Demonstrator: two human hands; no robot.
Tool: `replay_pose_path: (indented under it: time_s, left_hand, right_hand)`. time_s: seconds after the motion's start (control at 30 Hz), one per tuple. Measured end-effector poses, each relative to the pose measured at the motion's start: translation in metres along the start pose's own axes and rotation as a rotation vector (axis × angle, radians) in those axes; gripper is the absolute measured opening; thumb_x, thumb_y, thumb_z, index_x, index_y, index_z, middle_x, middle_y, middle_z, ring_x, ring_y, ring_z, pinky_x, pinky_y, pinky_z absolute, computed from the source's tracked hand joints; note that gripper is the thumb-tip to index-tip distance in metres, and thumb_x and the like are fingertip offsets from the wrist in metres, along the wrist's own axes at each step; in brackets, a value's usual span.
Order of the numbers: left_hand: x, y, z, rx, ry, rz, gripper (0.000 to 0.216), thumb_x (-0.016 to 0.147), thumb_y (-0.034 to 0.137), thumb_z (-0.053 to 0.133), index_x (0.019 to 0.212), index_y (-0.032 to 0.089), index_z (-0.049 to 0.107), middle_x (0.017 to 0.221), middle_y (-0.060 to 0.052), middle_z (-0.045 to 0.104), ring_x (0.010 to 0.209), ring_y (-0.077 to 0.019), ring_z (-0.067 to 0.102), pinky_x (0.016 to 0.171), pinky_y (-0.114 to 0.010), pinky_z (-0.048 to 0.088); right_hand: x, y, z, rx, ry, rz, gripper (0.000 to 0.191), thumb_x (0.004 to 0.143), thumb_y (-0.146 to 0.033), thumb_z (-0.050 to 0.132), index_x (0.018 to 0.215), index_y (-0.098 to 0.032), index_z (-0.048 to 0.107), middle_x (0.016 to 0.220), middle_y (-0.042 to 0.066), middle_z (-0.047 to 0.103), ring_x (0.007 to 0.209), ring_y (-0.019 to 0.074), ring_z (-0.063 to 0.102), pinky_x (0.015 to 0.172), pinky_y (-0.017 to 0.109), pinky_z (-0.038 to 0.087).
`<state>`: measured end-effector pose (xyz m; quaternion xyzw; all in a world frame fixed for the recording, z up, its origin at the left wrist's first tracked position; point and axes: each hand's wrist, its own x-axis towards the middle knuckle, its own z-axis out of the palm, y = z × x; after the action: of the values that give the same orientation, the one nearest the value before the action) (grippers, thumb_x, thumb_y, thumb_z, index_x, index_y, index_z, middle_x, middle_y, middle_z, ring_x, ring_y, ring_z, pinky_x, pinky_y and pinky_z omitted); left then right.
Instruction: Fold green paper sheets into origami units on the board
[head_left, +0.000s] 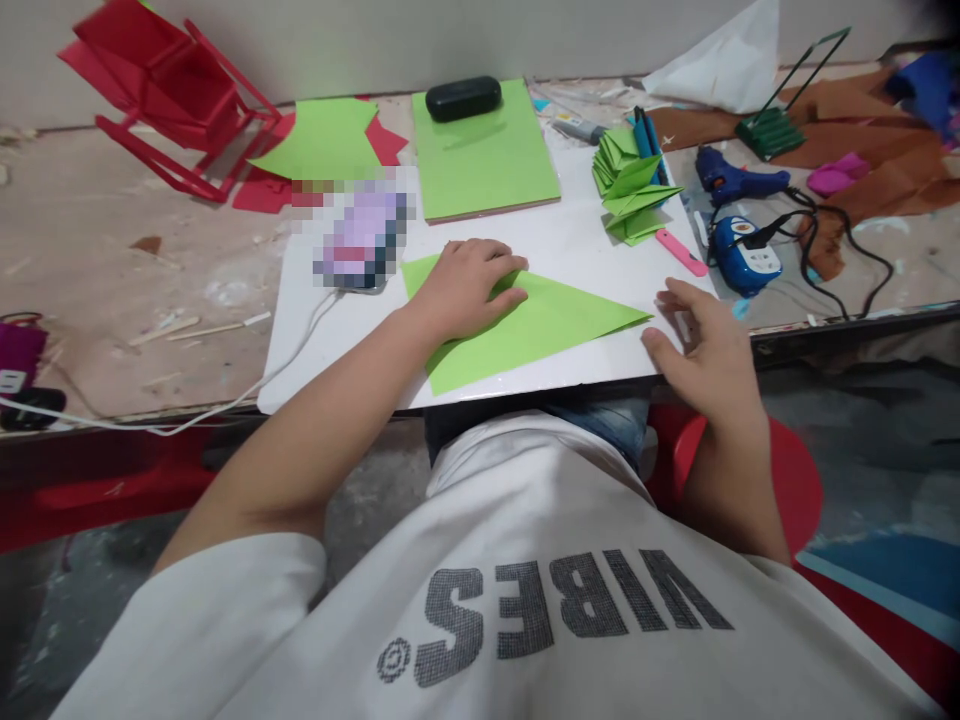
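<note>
White shirt [360, 590]; left hand [476, 287] spread on green paper [566, 312]; right hand [707, 350] uncurled beside it.

The table [90, 230] has a pale top, marked with many stains. In its middle, at the near edge, lies a white board [570, 235]. At far left stands a red model chair [176, 95], and nearer lie thin wooden sticks [163, 331]. On the right are a blue glue gun [739, 182], a blue socket [746, 258] and, farther, brown sheets [840, 105].
</note>
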<state>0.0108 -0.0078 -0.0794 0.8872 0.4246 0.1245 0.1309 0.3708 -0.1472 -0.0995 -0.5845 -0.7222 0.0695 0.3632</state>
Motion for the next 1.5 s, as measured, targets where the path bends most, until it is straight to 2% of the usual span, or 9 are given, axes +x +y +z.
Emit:
replay_pose_path:
  time_s: [0.23, 0.4, 0.53, 0.77, 0.93, 1.07, 1.27, 1.4, 1.5]
  left_hand:
    - [0.003, -0.005, 0.001, -0.029, 0.005, 0.006, 0.056, 0.112, 0.055, 0.057, 0.161, 0.034, 0.078, 0.166, -0.016, 0.073, 0.158, -0.0435, 0.06, 0.136, -0.069, 0.042]
    - [0.003, -0.005, 0.002, -0.02, 0.003, 0.017, 0.056, 0.112, 0.055, 0.057, 0.159, 0.032, 0.079, 0.166, -0.016, 0.073, 0.157, -0.0438, 0.06, 0.135, -0.07, 0.042]
    - [0.003, -0.004, 0.002, -0.023, 0.0, 0.014, 0.056, 0.111, 0.054, 0.059, 0.158, 0.031, 0.08, 0.165, -0.017, 0.072, 0.156, -0.045, 0.06, 0.134, -0.07, 0.042]
    - [0.004, -0.004, 0.002, -0.041, -0.001, 0.003, 0.053, 0.109, 0.05, 0.064, 0.156, 0.031, 0.081, 0.164, -0.017, 0.072, 0.154, -0.0467, 0.06, 0.134, -0.072, 0.042]
    - [0.005, -0.006, 0.0, -0.053, -0.003, 0.01, 0.053, 0.109, 0.05, 0.068, 0.157, 0.031, 0.08, 0.163, -0.016, 0.072, 0.155, -0.0456, 0.06, 0.135, -0.069, 0.042]
    - [0.005, -0.008, -0.001, -0.054, -0.014, 0.024, 0.055, 0.11, 0.05, 0.067, 0.16, 0.03, 0.079, 0.164, -0.017, 0.072, 0.156, -0.0452, 0.061, 0.136, -0.069, 0.042]
    - [0.005, -0.012, -0.001, -0.081, 0.003, 0.026, 0.054, 0.111, 0.047, 0.066, 0.162, 0.033, 0.076, 0.165, -0.015, 0.072, 0.159, -0.0442, 0.06, 0.142, -0.073, 0.033]
    - [0.005, -0.008, 0.004, -0.083, 0.021, 0.067, 0.053, 0.113, 0.038, 0.06, 0.163, 0.035, 0.074, 0.169, -0.014, 0.071, 0.168, -0.0413, 0.056, 0.148, -0.079, 0.017]
    - [0.005, 0.0, 0.008, -0.093, 0.013, 0.149, 0.054, 0.115, 0.029, 0.053, 0.164, 0.037, 0.073, 0.175, -0.011, 0.069, 0.172, -0.0374, 0.054, 0.15, -0.077, 0.016]
  right_hand:
    - [0.011, 0.002, 0.004, -0.146, 0.006, 0.102, 0.025, 0.095, -0.042, 0.081, 0.113, -0.025, 0.086, 0.102, 0.011, 0.082, 0.096, 0.035, 0.077, 0.097, 0.059, 0.064]
    - [0.022, -0.006, 0.021, -0.199, 0.044, 0.136, 0.007, 0.094, -0.031, 0.076, 0.096, -0.026, 0.081, 0.095, 0.011, 0.081, 0.09, 0.0327, 0.074, 0.089, 0.054, 0.06]
    - [0.02, -0.007, 0.02, -0.189, 0.04, 0.151, 0.009, 0.099, -0.029, 0.072, 0.093, -0.026, 0.078, 0.095, 0.011, 0.08, 0.088, 0.0316, 0.073, 0.089, 0.055, 0.059]
    - [0.012, 0.004, 0.001, -0.204, 0.032, 0.168, 0.012, 0.104, -0.034, 0.069, 0.098, -0.027, 0.077, 0.101, 0.013, 0.08, 0.097, 0.0361, 0.076, 0.095, 0.058, 0.064]
    - [0.011, -0.003, 0.002, -0.159, 0.149, 0.092, 0.03, 0.11, -0.028, 0.058, 0.127, -0.024, 0.083, 0.126, 0.019, 0.085, 0.122, 0.041, 0.081, 0.114, 0.066, 0.063]
    - [0.01, -0.014, 0.012, -0.101, 0.041, -0.05, 0.046, 0.11, -0.028, 0.057, 0.15, -0.025, 0.08, 0.148, 0.018, 0.085, 0.142, 0.0422, 0.078, 0.127, 0.067, 0.061]
    - [0.007, -0.008, 0.009, -0.113, -0.065, -0.11, 0.049, 0.108, -0.022, 0.055, 0.147, -0.025, 0.085, 0.147, 0.015, 0.088, 0.14, 0.0405, 0.081, 0.123, 0.067, 0.063]
    - [0.004, -0.007, 0.007, -0.155, -0.143, -0.143, 0.052, 0.114, -0.025, 0.05, 0.157, -0.024, 0.08, 0.158, 0.015, 0.084, 0.148, 0.0402, 0.077, 0.128, 0.068, 0.059]
    - [0.0, -0.01, 0.009, -0.21, -0.165, -0.136, 0.055, 0.118, -0.028, 0.045, 0.164, -0.021, 0.075, 0.164, 0.017, 0.08, 0.154, 0.0401, 0.073, 0.131, 0.067, 0.057]
